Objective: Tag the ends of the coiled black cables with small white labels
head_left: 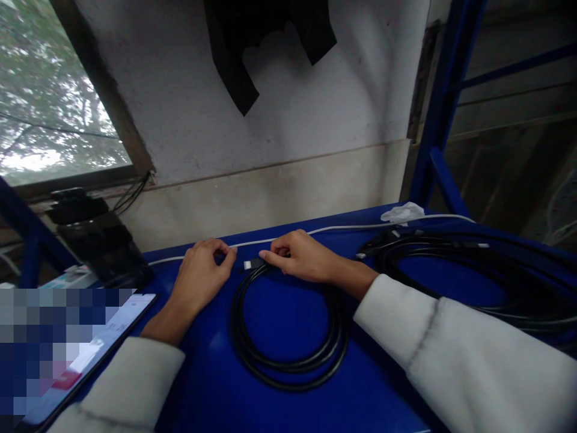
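On the blue tabletop (207,385) lies a round coil of black cable (288,365), its flat silver-ended plug (249,264) pointing left. My right hand (306,255) is closed at the top of this coil, thumb and fingers around the cable just behind the plug. Left of the plug, apart from it, my left hand (202,270) has its thumb and forefinger pinched together. Whatever sits in that pinch, if anything, is too small or hidden to make out. A thin white cord (342,228) runs along the table's back edge, passing behind both hands.
At right lies a larger heap of black cables (433,246) with loose plugs, and a crumpled white wrapper (402,212) behind it. To the left stand a dark bottle (101,240) and a tablet-like screen (103,343), partly pixelated. A blue frame post (444,114) rises at right.
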`<state>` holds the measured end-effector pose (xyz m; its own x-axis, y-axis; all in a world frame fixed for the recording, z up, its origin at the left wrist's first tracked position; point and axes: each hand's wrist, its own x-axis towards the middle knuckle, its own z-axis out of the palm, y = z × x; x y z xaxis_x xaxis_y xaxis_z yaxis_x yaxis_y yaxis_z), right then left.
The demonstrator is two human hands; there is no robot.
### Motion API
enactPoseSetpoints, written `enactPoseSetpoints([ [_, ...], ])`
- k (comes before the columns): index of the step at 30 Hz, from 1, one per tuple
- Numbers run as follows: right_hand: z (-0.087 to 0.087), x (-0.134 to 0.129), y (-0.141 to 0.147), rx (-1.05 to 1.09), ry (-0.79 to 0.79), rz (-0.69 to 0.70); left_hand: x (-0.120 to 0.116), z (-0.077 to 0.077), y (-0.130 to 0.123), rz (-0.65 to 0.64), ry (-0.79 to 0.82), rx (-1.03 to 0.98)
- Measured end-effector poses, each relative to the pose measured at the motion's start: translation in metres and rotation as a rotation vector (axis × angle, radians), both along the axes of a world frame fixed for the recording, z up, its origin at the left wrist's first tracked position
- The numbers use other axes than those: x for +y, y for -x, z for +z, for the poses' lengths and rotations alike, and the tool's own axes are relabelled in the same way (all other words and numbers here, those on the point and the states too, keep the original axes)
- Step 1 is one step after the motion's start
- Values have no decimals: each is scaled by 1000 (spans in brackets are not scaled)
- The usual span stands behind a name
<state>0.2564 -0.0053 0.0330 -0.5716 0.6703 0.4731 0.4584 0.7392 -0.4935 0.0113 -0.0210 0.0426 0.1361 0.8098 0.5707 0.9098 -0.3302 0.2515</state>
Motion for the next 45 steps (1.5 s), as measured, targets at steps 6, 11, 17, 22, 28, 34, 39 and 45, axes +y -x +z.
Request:
enactPoseSetpoints([
  [6,1,0,-1,-10,-6,-7,0,-1,1,-1,4,-2],
  [11,1,-1,-1,-9,-11,-15,-2,1,0,35,44,-28],
  [17,1,-2,-1,-5,-20,-10,-3,1,-1,40,47,-19],
  [22,2,-2,-1,-7,-14,-6,-6,3,-3,17,52,-37],
  [28,4,-3,0,-13,-13,-17,-6,2,-4,13,62,-43],
  [34,2,-2,-1,-16,-29,-7,-4,0,-3,-16,70,-57],
  [39,3,-3,-1,-16,-21,-16,-3,-1,-3,-20,71,-70],
  [45,3,-3,0,-15,-23,-15,-5,1,-3,-7,86,-80],
])
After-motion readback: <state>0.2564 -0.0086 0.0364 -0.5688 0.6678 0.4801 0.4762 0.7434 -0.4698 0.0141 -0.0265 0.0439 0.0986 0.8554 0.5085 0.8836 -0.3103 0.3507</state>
